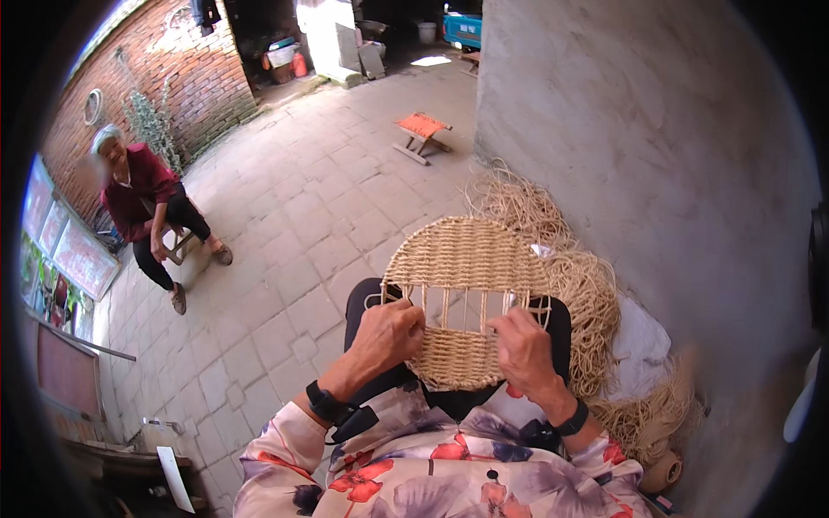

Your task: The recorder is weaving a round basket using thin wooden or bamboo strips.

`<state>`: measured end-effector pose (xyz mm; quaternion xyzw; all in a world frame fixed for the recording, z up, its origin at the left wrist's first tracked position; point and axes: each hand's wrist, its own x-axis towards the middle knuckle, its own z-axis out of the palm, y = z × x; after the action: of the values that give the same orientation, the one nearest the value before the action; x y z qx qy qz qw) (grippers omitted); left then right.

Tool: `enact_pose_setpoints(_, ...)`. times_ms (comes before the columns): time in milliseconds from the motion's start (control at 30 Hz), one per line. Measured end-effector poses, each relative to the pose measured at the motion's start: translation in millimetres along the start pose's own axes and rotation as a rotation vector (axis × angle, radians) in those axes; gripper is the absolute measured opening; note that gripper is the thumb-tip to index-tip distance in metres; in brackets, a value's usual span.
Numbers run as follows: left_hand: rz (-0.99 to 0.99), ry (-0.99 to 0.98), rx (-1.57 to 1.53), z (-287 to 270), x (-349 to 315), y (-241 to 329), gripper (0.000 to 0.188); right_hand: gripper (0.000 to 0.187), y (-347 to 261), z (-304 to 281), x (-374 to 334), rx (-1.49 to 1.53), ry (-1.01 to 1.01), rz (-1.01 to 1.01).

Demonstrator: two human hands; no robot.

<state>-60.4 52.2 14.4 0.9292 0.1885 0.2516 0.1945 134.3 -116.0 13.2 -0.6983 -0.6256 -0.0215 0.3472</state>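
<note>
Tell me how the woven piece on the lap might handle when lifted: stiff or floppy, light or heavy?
The woven piece is probably light for its size, given open gaps through its middle. Its densely packed upper weave looks fairly stiff, but it may flex where only bare uprights reach the lower weave.

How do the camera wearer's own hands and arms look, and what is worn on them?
The left hand and right hand are ungloved. Each has a black wristband, the left with a bulkier black part. Pale sleeves show a red and purple floral print.

Left grip point(389, 331) (curled) hides its fingertips; wall point(648, 164) partly blurred.
</note>
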Motion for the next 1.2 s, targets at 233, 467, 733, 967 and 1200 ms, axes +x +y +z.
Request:
enact_pose_setpoints(233, -0.054, 0.071, -0.002, 6.2, -18.1, -16.6, 0.01, 0.024, 16.0, -13.3, -19.7, -0.024, 0.107, -0.145)
enact_pose_setpoints(467, -0.386, 0.379, -0.204, -2.8, -23.3, -37.9, 0.022, 0.02, 77.8, -6.0, -6.8, 0.15, 0.364, 0.482)
enact_pose_setpoints(733, -0.614, 0.376, -0.247, 15.8, -18.9, -80.8, 0.032, 0.019, 140.1, 38.6, 1.9, 0.148, 0.477, 0.432)
enact_pose_setpoints(967, -0.611, 0.259, -0.293, 24.8, -14.9, -79.7, 0.041, 0.038, 111.5, 28.3, -7.4, 0.28, 0.316, 0.514)
enact_pose_setpoints(1200, -0.669, 0.295, -0.227, 30.5, -10.5, -60.4, 0.042, 0.052, 44.2, -9.2, -13.2, 0.081, 0.254, 0.562)
